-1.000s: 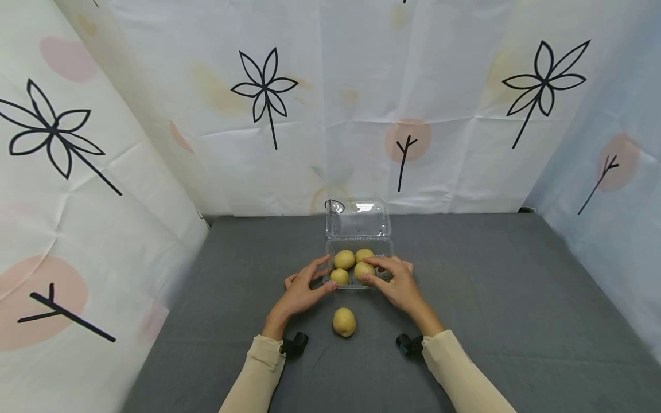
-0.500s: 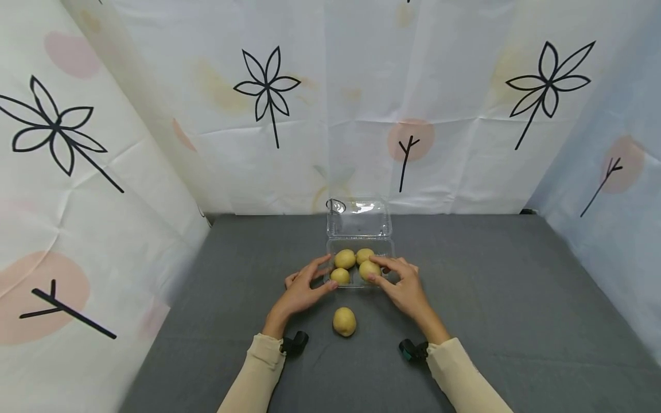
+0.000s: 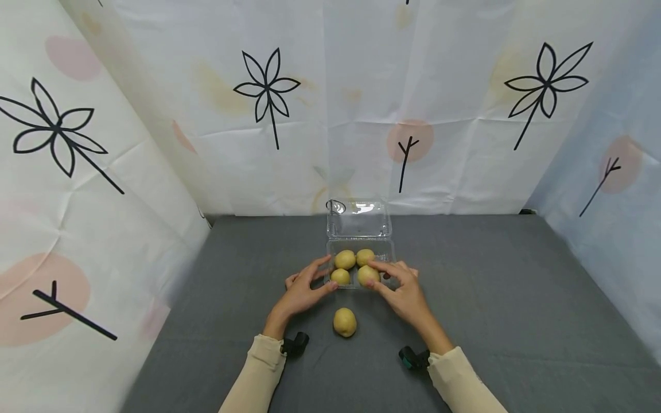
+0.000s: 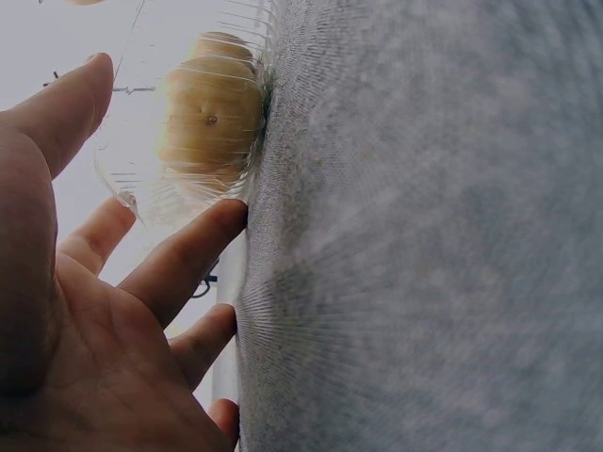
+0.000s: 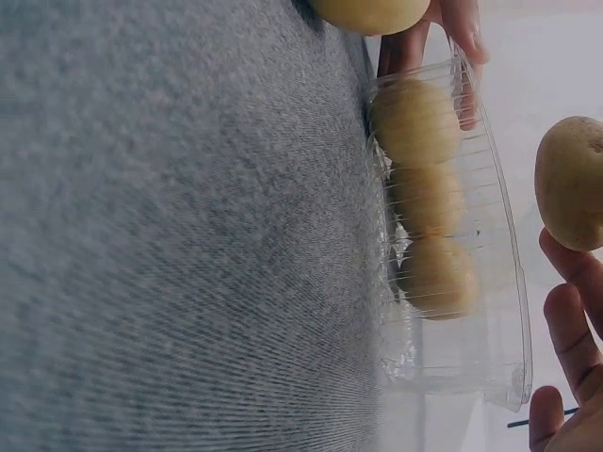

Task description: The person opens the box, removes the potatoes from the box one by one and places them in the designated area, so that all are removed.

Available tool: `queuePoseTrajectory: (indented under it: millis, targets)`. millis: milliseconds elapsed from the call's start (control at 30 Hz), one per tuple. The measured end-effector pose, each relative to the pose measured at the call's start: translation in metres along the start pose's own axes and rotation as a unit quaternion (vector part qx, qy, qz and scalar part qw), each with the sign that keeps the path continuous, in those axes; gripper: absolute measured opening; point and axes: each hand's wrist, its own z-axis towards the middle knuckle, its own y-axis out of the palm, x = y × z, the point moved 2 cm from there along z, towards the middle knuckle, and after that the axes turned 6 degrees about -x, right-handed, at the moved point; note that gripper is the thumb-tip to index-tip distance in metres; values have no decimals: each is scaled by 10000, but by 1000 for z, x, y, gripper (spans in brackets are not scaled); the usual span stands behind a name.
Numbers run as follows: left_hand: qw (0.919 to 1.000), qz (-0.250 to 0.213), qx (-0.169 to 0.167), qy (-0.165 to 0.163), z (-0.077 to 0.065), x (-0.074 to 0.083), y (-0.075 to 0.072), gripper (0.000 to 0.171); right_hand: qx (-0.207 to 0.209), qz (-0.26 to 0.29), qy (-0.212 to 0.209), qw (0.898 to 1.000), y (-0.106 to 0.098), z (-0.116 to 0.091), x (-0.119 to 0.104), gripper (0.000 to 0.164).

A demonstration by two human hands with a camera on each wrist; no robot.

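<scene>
My right hand pinches a yellow potato between thumb and fingers, over the front right part of a clear plastic clamshell container. In the right wrist view this held potato stays clear above the container's rim. Three more potatoes lie inside, among them a back left one. At the container's left side, my left hand is spread, its thumb by the front left corner. From the left wrist view, its extended fingers reach to the container's wall and the cloth.
A single potato lies on the grey cloth-covered table, between my forearms. The container's transparent lid stands open toward the back, near a white patterned curtain. Another curtain hangs along each side.
The potato in my right hand shifts slightly right, then comes a little nearer to me, lower in the head view. My left hand keeps its place by the container.
</scene>
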Motion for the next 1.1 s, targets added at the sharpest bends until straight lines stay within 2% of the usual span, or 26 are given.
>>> queuePoseTrajectory:
  millis: [500, 800, 1100]
  targets:
    - [10000, 33, 27, 37, 1, 0, 0, 71, 8, -18, 153, 9999, -1, -13, -5, 43]
    - [9999, 70, 86, 76, 1, 1, 0, 70, -449, 402, -92, 9981, 2, -23, -15, 41]
    - [9999, 116, 94, 25, 1, 0, 1, 70, -839, 679, -125, 9941, 6, -33, -20, 39]
